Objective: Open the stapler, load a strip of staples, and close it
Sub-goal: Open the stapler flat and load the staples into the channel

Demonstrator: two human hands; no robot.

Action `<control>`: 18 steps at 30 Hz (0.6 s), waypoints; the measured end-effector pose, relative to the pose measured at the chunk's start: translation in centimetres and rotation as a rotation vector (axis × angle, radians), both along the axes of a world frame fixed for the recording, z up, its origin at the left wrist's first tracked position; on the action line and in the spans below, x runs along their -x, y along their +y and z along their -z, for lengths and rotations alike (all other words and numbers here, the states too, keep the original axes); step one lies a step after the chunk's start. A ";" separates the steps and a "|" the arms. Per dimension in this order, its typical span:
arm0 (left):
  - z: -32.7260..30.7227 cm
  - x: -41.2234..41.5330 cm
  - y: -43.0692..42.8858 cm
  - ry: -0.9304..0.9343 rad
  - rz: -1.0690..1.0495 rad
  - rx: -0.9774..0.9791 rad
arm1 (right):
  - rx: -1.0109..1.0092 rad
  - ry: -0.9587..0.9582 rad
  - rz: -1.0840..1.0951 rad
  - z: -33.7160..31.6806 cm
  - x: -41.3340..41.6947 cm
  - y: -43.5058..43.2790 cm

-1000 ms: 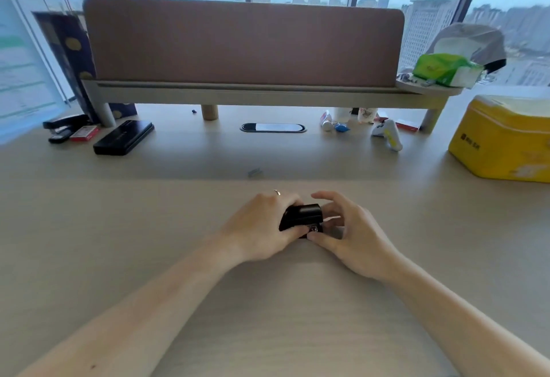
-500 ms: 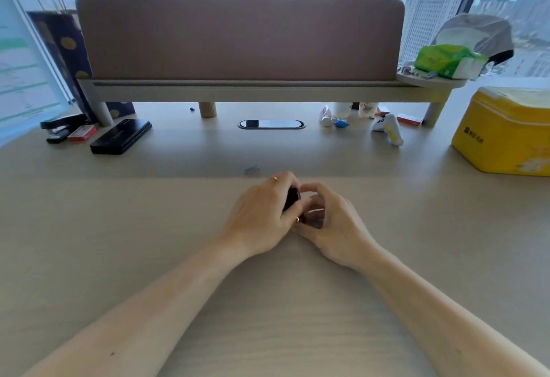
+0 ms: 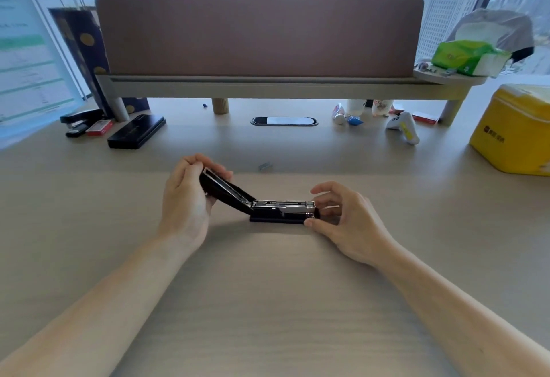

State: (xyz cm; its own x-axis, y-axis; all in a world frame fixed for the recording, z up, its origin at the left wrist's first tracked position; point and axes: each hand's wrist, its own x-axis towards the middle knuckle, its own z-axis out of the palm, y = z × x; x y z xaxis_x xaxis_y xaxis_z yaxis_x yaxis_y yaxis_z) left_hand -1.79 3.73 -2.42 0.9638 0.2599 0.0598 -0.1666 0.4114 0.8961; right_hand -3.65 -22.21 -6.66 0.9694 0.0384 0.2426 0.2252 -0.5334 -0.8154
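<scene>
Stapler (image 3: pixel 268 208) open on the bench (image 3: pixel 268 302), long way left to right. Lid held up by left hand (image 3: pixel 186 198). Front end pinched by right hand (image 3: pixel 342 218). Staple strip (image 3: pixel 265 165) just behind, nearer the right hand. No words readable on it.

pale desk (image 3: pixel 268 302) under open stapler (image 3: pixel 279 211)

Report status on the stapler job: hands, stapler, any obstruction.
Left hand holds stapler lid swung open. Right hand steadies the stapler front end on desk. Staple strip lies just beyond, not loaded. Nothing in the way.
</scene>
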 end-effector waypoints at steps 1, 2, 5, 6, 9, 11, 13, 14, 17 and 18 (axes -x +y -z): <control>0.1 -0.1 0.6 0.064 -0.001 0.011 | -0.001 -0.001 0.000 -0.1 0.0 0.0; 0.2 -0.2 1.2 0.116 0.013 -0.023 | -0.001 0.000 -0.001 -0.1 0.0 0.0; 0.2 -0.3 3.2 0.004 -0.062 -0.753 | -0.001 0.011 0.000 -0.1 -0.1 -0.1; -0.1 -0.2 3.6 -0.168 -0.163 -1.178 | 0.001 0.013 0.000 0.0 -0.1 -0.1; -2.0 0.4 2.7 -0.597 -0.061 -1.897 | 0.001 0.013 0.000 -0.1 -0.1 -0.1; -2.1 0.5 1.3 -0.480 0.196 -1.972 | -0.002 0.015 0.002 -0.1 -0.1 -0.1; -1.4 0.1 0.8 -0.409 0.271 -2.007 | -0.002 0.014 0.006 0.0 -0.1 -0.1; -1.1 -0.1 0.9 -0.385 0.278 -1.990 | -0.001 0.015 0.008 0.1 -0.1 -0.1; 0.0 -0.7 1.9 -0.294 0.358 -1.767 | 0.007 0.020 0.011 0.0 -0.2 -0.1; 0.3 -0.7 2.1 -0.282 0.375 -1.703 | 0.003 0.022 0.009 0.0 -0.3 -0.1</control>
State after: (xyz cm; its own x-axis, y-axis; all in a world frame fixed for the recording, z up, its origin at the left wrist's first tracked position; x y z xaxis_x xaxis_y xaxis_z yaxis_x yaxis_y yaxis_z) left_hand -1.06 5.80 -2.74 0.8650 -0.4744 0.1635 -0.5017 -0.8133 0.2946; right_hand -3.40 -22.33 -6.66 0.9747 0.0307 0.2215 0.2029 -0.5374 -0.8185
